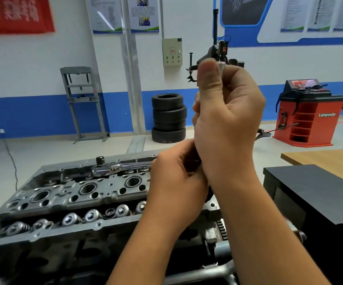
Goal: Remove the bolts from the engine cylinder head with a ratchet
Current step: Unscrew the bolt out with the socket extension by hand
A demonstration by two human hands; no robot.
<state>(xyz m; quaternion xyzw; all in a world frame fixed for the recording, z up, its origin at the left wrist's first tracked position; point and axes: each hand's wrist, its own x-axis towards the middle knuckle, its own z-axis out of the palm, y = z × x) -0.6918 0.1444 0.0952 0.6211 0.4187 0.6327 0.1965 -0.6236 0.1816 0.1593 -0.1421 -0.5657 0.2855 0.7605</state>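
Room: a workshop with a stack of tyres (169, 118), a red wheel balancer (308, 114) and a blue-banded wall.
Right hand: the right hand (228, 112) is raised, fingers and thumb curled round a slim metal piece, seemingly a bolt (221, 64); only its tip shows.
Left hand: the left hand (174, 177) is curled just below, touching the right wrist; what it holds is hidden.
Ratchet: the ratchet (121, 167) lies on the far edge of the cylinder head (67, 198).
Risk: a loosened grip could drop the bolt among the valve springs (71, 220); the ratchet, knocked, could slide off.
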